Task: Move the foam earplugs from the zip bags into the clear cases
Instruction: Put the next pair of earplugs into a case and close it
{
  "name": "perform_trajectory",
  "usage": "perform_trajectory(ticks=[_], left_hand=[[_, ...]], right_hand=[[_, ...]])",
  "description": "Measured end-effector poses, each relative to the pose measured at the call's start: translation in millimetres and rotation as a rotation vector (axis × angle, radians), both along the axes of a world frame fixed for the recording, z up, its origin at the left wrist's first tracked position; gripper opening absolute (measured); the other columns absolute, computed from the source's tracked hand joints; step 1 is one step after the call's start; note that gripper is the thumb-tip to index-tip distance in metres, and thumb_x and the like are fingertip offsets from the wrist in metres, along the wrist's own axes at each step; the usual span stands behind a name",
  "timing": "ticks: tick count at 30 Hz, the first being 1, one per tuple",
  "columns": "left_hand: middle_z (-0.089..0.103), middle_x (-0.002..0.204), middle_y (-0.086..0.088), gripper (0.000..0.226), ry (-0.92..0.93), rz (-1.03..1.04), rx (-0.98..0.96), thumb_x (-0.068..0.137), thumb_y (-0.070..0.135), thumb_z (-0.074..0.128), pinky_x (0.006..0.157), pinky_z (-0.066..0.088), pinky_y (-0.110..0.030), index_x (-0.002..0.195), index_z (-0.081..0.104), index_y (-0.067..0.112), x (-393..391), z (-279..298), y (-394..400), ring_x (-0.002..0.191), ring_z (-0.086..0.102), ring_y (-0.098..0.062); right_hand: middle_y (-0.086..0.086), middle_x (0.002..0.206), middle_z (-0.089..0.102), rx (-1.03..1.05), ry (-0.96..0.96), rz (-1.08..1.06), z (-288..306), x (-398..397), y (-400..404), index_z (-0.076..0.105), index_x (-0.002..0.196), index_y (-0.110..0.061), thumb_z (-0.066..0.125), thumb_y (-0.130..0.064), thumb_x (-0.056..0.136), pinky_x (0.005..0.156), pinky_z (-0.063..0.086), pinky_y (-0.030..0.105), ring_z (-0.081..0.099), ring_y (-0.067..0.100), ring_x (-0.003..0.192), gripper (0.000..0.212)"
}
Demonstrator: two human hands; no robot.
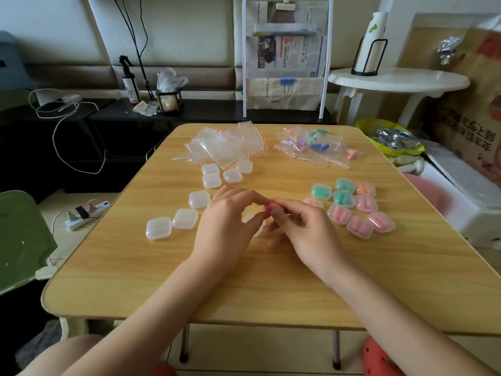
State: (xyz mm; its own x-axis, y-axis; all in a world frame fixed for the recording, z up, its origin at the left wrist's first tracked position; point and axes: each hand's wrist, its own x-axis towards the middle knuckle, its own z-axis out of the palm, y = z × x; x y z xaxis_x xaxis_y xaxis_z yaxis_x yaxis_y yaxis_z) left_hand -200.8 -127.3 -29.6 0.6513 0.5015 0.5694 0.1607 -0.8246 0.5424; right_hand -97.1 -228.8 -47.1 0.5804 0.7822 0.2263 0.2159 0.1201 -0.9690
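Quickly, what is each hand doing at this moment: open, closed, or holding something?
Left hand: fingers curled, pinching the pink earplug.
Right hand: fingers curled, pinching the same earplug from the other side.

I sat at a wooden folding table [271, 280]. Beyond it a dark low cabinet [206, 111] carried a spray bottle [129, 82], a crumpled plastic bag [169, 78] and a looped white cable [65, 118]. A white rack of newspapers [287, 55] stood against the wall. To my right, 1 round white side table [398, 81] held a stack of paper cups [372, 42]. A power strip [86, 214] lay on the floor at my left, near a green chair [21, 240].
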Motion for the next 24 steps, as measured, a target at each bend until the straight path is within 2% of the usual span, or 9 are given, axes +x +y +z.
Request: perform_trajectory(ticks=[4,6,9,12,15,17,19,22,24], left_hand=[[0.047,0.073,0.030,0.010,0.051,0.010,0.055,0.077,0.019,0.075,0.066,0.041,-0.017,0.086,0.070,0.022,2,-3,-1,0.081,0.046,-0.004],[0.046,0.071,0.029,0.011,0.054,0.024,0.053,0.076,0.016,0.075,0.065,0.037,-0.009,0.084,0.068,0.021,4,-3,-2,0.080,0.046,-0.003],[0.048,0.073,0.027,0.011,0.066,0.047,0.059,0.076,0.015,0.074,0.064,0.035,-0.012,0.084,0.067,0.019,3,-3,-5,0.084,0.046,-0.005],[0.064,0.101,0.011,0.022,0.191,0.083,0.106,0.085,0.027,0.067,0.077,0.037,-0.021,0.105,0.068,0.018,2,-2,-8,0.108,0.047,-0.012],[0.052,0.135,0.003,0.045,0.372,0.127,0.120,0.093,0.040,0.051,0.093,0.033,-0.024,0.132,0.051,0.016,-2,-3,-9,0.129,0.035,-0.016],[0.053,0.135,-0.003,0.050,0.444,0.155,0.159,0.092,0.044,0.051,0.095,0.037,-0.031,0.129,0.053,0.011,-6,-6,-10,0.127,0.040,-0.023],[0.059,0.125,-0.009,0.048,0.438,0.162,0.194,0.089,0.042,0.057,0.087,0.045,-0.038,0.121,0.058,0.005,-9,-7,-13,0.118,0.048,-0.031],[0.063,0.116,-0.009,0.039,0.462,0.135,0.247,0.091,0.027,0.056,0.081,0.048,-0.038,0.123,0.059,0.003,-10,-10,-13,0.109,0.054,-0.034],[0.063,0.118,-0.011,0.042,0.438,0.100,0.258,0.091,0.015,0.054,0.085,0.045,-0.036,0.131,0.052,0.003,-10,-11,-12,0.108,0.055,-0.035]], right_hand=[[0.002,0.087,0.068,0.003,0.050,-0.020,0,-2,1,0.056,0.131,-0.019,0.054,-0.010,0.095,0.073,0.059,0.034,0.068,0.018,0.072,0.037],[-0.002,0.085,0.070,-0.008,0.040,-0.023,0,-3,1,0.059,0.129,-0.021,0.054,-0.013,0.096,0.076,0.058,0.034,0.068,0.017,0.070,0.034],[-0.006,0.081,0.072,-0.017,-0.020,-0.022,0,-2,0,0.067,0.119,-0.018,0.057,-0.017,0.095,0.076,0.056,0.028,0.066,0.011,0.067,0.027],[-0.005,0.079,0.071,-0.022,-0.031,-0.066,-1,0,-1,0.070,0.113,-0.016,0.056,-0.009,0.094,0.072,0.052,0.020,0.065,0.009,0.066,0.024],[-0.006,0.090,0.067,-0.056,-0.087,-0.139,-3,2,-1,0.069,0.111,-0.020,0.053,0.000,0.093,0.075,0.054,0.021,0.067,0.013,0.076,0.032],[-0.012,0.091,0.063,-0.077,-0.144,-0.156,-3,2,-1,0.069,0.108,-0.024,0.050,0.006,0.089,0.079,0.053,0.020,0.063,0.011,0.084,0.040],[-0.016,0.090,0.063,-0.089,-0.193,-0.155,-1,1,-1,0.070,0.099,-0.024,0.048,0.008,0.086,0.077,0.047,0.014,0.059,0.000,0.085,0.041],[-0.014,0.086,0.066,-0.102,-0.221,-0.146,1,0,-2,0.071,0.087,-0.018,0.045,0.008,0.086,0.072,0.042,0.006,0.057,-0.006,0.083,0.037],[-0.014,0.081,0.066,-0.114,-0.236,-0.150,3,-1,-3,0.070,0.084,-0.016,0.045,0.007,0.087,0.068,0.041,0.006,0.057,-0.005,0.077,0.034]])
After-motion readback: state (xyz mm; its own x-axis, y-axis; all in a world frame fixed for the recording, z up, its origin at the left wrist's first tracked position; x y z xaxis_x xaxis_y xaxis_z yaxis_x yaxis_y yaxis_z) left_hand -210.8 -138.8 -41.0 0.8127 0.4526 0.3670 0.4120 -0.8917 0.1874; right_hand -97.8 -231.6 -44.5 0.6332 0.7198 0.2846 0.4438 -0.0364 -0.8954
